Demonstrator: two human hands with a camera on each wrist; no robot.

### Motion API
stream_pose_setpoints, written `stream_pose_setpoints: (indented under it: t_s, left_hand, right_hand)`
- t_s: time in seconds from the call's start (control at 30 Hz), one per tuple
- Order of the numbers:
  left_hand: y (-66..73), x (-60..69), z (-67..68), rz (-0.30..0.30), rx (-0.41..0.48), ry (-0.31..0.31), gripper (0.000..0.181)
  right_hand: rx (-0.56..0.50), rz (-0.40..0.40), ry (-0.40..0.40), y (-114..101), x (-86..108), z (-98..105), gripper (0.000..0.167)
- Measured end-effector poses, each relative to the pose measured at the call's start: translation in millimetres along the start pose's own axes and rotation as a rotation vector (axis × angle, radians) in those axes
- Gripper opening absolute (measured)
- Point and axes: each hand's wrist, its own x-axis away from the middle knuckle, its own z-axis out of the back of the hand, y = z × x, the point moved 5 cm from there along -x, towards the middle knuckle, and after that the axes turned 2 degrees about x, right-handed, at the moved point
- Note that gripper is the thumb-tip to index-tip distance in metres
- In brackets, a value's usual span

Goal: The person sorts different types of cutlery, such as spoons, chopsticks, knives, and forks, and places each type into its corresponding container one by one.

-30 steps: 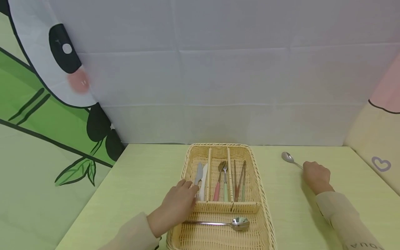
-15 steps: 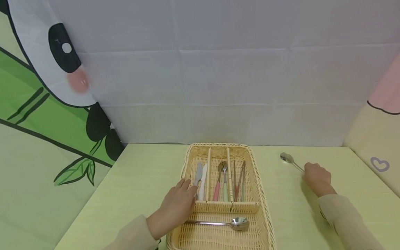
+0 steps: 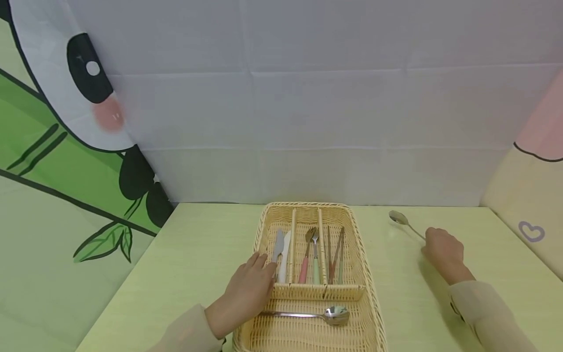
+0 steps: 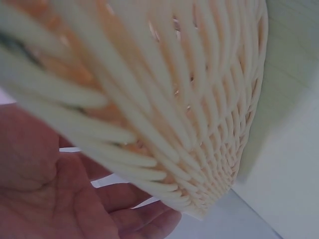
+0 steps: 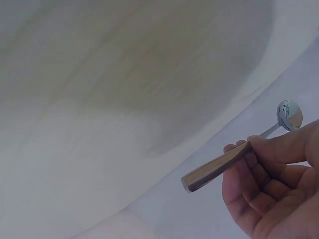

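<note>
My right hand point(image 3: 444, 250) pinches a metal spoon point(image 3: 399, 218) by its handle above the right side of the table. Its bowl points to the far left in the head view. From the right wrist, the spoon's thick handle end point(image 5: 212, 172) sticks out past thumb and fingertips. My left hand point(image 3: 247, 295) rests on the left rim of a wicker cutlery basket point(image 3: 374, 298), its fingers loosely extended. From the left wrist, those fingers point(image 4: 142, 219) lie along the woven wall. A large spoon point(image 3: 336, 316) lies across the basket's front compartment, its handle end hidden by my left hand.
Behind the front compartment, dividers split the basket into three. Knives point(image 3: 285, 256) lie left, forks point(image 3: 304, 266) in the middle, chopsticks point(image 3: 337, 256) right. The pale table point(image 3: 198, 244) meets a grey cloth backdrop point(image 3: 325, 122) at its far edge.
The spoon in my right hand has shifted slightly left, and its bowl has turned and risen a little. My left hand stays on the basket's rim.
</note>
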Motion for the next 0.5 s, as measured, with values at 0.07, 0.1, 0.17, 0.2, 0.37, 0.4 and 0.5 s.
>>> stream_pose_setpoints:
  t_s: [0.07,0.1,0.17,0.2,0.37,0.4,0.5]
  left_hand:
    - [0.3,-0.6,-0.3,0.002,-0.004,-0.005,0.025]
    - [0.5,-1.0,-0.5,0.002,-0.005,-0.007,0.025]
    - [0.8,-2.0,-0.5,0.001,-0.006,-0.006,0.025]
    - [0.9,-2.7,-0.3,-0.002,-0.007,-0.002,0.024]
    - [2.2,-6.5,3.9,-0.027,-0.004,0.043,0.022]
    - [2.9,-7.4,5.2,-0.032,0.003,0.051,0.022]
    - [6.0,-10.9,9.3,-0.053,0.025,0.069,0.021]
  right_hand:
    - [-0.018,-0.001,0.025,-3.9,3.3,2.4,0.003]
    - [-0.028,-0.001,0.04,-6.1,4.9,3.8,0.003]
    - [-0.048,0.003,0.067,-10.6,8.1,6.7,0.004]
    - [-0.057,0.006,0.084,-13.2,9.6,8.1,0.005]
    - [-0.072,0.036,0.161,-24.9,16.8,14.3,0.009]
    - [-0.074,0.042,0.178,-27.0,18.3,15.4,0.009]
    - [-0.085,0.054,0.218,-34.0,22.6,18.3,0.01]
